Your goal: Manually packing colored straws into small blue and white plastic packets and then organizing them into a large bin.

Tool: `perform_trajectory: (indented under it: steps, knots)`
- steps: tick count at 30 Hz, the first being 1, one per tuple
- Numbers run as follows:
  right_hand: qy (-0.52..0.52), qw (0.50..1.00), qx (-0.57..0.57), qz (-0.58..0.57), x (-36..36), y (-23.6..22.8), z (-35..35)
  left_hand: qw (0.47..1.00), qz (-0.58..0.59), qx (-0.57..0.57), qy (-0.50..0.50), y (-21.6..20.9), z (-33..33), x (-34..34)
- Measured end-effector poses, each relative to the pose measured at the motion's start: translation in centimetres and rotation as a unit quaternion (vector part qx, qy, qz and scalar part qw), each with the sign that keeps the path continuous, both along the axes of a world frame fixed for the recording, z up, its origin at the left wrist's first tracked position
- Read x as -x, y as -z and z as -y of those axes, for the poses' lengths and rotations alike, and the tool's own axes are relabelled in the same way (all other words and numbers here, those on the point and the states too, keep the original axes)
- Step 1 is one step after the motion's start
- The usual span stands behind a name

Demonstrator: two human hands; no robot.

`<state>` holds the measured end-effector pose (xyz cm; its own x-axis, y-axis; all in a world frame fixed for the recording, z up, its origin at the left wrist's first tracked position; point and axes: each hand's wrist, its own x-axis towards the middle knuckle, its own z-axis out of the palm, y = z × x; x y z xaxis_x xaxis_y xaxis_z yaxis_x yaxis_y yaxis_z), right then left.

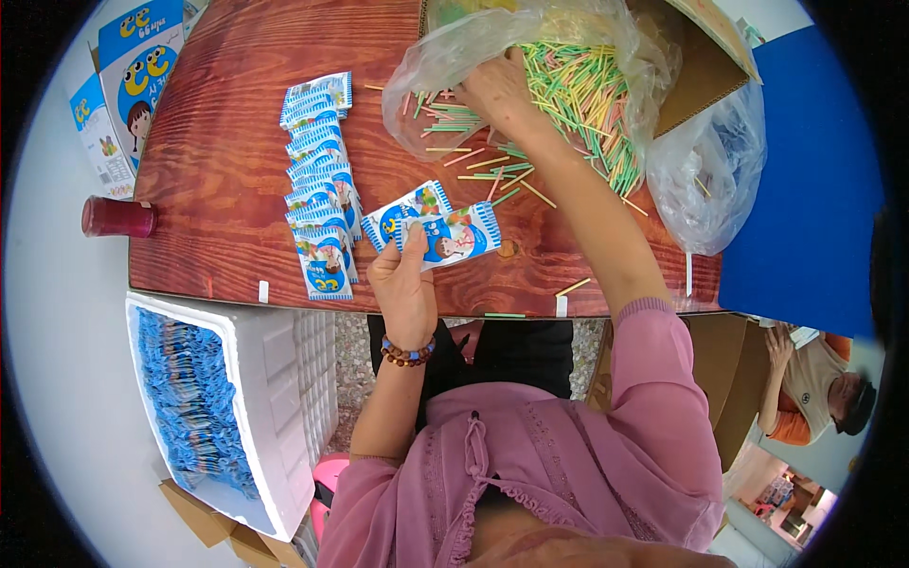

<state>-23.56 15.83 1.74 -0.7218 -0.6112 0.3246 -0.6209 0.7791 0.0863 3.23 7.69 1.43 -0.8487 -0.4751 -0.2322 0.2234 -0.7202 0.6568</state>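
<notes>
My left hand [402,284] pinches two blue-and-white packets with the thumb on top. One packet [461,237] lies over the other packet [412,210], just above the table's near edge. My right hand [499,92] reaches forward among thin pastel sticks [579,99] in yellow, green and pink. The sticks are heaped in and around a clear plastic bag [417,71] lying on its side. The bag's film and the bent wrist hide most of my right fingers, so any hold is not visible. Left of my left hand, overlapping packets [322,189] form a long row.
Loose sticks [492,170] lie scattered on the red-brown wooden table [218,123]. An open cardboard box [701,85] is at the back right. A red-lidded jar [118,217] stands at the left edge. Below sits a white foam box [275,398] of packets; another person [805,388] is at right.
</notes>
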Motion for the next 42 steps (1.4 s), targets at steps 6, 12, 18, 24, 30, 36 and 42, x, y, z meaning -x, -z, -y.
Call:
perform_trajectory:
  steps: [6,12,18,24,30,36,42]
  knots:
    - [-0.056,0.995,0.065,-0.046,1.2,0.4,0.0,1.000,0.006,0.000,0.001,-0.2,0.0,0.0]
    - [-0.086,0.994,-0.051,0.042,-1.0,-1.1,0.2,1.000,0.007,0.002,-0.006,0.0,0.0,-0.2]
    - [-0.107,0.986,-0.067,0.109,-2.3,-1.8,-1.3,1.000,0.013,0.002,-0.002,-0.1,0.0,-0.2]
    - [-0.131,0.982,-0.074,0.113,-2.9,-1.7,-1.3,1.000,0.006,-0.013,0.004,-0.4,-0.2,-0.1]
    - [-0.128,0.984,-0.085,0.095,-3.1,-0.1,0.0,1.000,0.017,-0.008,0.001,-0.1,0.1,-0.2]
    - [-0.098,0.975,0.017,0.201,-2.0,0.9,-1.3,1.000,0.010,-0.015,0.003,-0.2,0.0,-0.3]
    - [-0.099,0.931,0.195,0.292,-1.3,2.6,-3.1,1.000,0.006,-0.011,0.015,-0.1,-0.2,-0.3]
